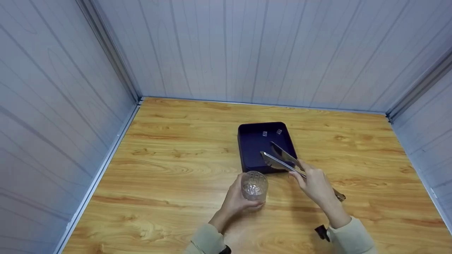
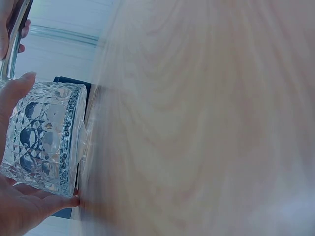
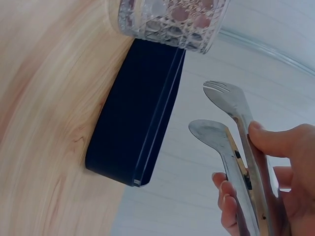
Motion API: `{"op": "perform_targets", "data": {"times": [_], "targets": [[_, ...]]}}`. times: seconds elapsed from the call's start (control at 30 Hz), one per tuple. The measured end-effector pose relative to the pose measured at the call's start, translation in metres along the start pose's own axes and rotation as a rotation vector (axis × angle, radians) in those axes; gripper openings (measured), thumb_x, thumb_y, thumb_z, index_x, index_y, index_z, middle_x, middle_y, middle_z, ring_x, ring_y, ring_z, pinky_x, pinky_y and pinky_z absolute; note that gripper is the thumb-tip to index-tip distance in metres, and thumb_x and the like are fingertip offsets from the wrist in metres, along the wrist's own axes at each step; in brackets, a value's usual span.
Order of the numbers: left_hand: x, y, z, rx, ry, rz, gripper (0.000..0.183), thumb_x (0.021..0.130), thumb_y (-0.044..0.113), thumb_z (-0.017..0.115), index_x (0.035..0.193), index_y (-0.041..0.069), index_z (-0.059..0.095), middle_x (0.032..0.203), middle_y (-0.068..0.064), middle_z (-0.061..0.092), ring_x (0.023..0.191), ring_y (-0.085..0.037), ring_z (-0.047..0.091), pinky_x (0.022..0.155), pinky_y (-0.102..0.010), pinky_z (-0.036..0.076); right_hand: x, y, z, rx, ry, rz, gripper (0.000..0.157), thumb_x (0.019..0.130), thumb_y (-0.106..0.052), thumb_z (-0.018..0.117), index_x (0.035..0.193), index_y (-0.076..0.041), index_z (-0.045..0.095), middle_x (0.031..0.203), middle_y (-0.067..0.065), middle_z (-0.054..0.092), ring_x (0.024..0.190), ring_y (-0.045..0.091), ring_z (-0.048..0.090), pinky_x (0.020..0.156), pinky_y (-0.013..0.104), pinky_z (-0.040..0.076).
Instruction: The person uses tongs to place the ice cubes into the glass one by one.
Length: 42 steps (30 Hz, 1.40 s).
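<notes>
My left hand [image 1: 237,197] grips a clear cut-glass tumbler [image 2: 44,135] round its side, thumb on one side and fingers on the other. The glass [image 1: 255,187] stands upright just in front of a dark blue tray [image 1: 243,155]. Bright glints show at its bottom; whether pieces lie inside I cannot tell. In my right hand [image 1: 315,185] are metal serving tongs [image 3: 246,162], one tip forked and the other spoon-like. The tong tips stand apart over the tray with nothing between them. Two small clear blocks, a left one [image 1: 265,133] and a right one [image 1: 279,131], lie near the tray's far edge.
The wood-grain tabletop [image 1: 169,169] runs beneath everything. Pale panelled walls [image 1: 247,53] enclose its back and both sides. A small black object [image 1: 321,233] shows beside the right sleeve [image 1: 353,238].
</notes>
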State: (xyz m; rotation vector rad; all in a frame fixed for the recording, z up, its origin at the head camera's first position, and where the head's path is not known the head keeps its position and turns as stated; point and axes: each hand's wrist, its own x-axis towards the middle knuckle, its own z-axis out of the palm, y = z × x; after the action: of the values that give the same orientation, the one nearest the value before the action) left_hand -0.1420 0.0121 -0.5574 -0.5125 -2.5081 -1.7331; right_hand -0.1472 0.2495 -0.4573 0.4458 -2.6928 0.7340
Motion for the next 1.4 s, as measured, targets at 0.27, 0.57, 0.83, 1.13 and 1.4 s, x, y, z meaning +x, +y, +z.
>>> {"op": "perform_targets", "data": {"times": [0.27, 0.57, 0.83, 1.13, 1.4], "targets": [[0.0, 0.0, 0.0, 0.007, 0.0, 0.002, 0.087, 0.052, 0.027, 0.084, 0.124, 0.009, 0.038, 0.115, -0.008, 0.052, 0.106, -0.021, 0.05, 0.09, -0.036, 0.041, 0.009, 0.011, 0.006, -0.044, 0.025, 0.007, 0.038, 0.079, -0.018, 0.067, 0.104, 0.008, 0.058, 0.074, 0.019, 0.061, 0.046, 0.017, 0.047, 0.041, 0.034, 0.043], [0.0, 0.0, 0.0, 0.004, -0.011, -0.001, 0.088, 0.053, 0.028, 0.084, 0.124, 0.009, 0.037, 0.115, -0.008, 0.052, 0.106, -0.022, 0.05, 0.09, -0.037, 0.041, 0.018, 0.018, 0.013, -0.09, 0.038, 0.02, 0.036, 0.079, -0.021, 0.066, 0.101, 0.008, 0.059, 0.069, 0.019, 0.059, 0.05, 0.026, 0.052, 0.043, 0.04, 0.043], [0.0, 0.002, -0.001, 0.004, -0.012, -0.005, 0.088, 0.053, 0.028, 0.084, 0.124, 0.008, 0.037, 0.115, -0.01, 0.052, 0.106, -0.023, 0.05, 0.09, -0.037, 0.041, 0.028, 0.023, 0.02, -0.148, 0.016, 0.053, 0.042, 0.08, -0.023, 0.065, 0.104, 0.011, 0.058, 0.059, 0.019, 0.055, 0.04, 0.019, 0.041, 0.037, 0.036, 0.039], [0.0, 0.001, 0.0, -0.025, -0.014, 0.005, 0.088, 0.053, 0.025, 0.085, 0.125, 0.007, 0.037, 0.115, -0.01, 0.052, 0.106, -0.024, 0.05, 0.091, -0.036, 0.04, 0.04, 0.028, 0.029, -0.159, -0.002, 0.113, 0.033, 0.08, -0.026, 0.065, 0.089, 0.006, 0.06, 0.063, 0.019, 0.056, 0.053, 0.036, 0.054, 0.043, 0.046, 0.041], [0.0, 0.001, 0.0, -0.011, -0.002, -0.002, 0.088, 0.053, 0.026, 0.084, 0.125, 0.007, 0.037, 0.116, -0.01, 0.052, 0.106, -0.023, 0.05, 0.09, -0.037, 0.041, 0.054, 0.03, 0.037, -0.161, -0.004, 0.152, 0.033, 0.08, -0.027, 0.064, 0.083, 0.006, 0.059, 0.067, 0.026, 0.057, 0.061, 0.044, 0.055, 0.049, 0.052, 0.042]]}}
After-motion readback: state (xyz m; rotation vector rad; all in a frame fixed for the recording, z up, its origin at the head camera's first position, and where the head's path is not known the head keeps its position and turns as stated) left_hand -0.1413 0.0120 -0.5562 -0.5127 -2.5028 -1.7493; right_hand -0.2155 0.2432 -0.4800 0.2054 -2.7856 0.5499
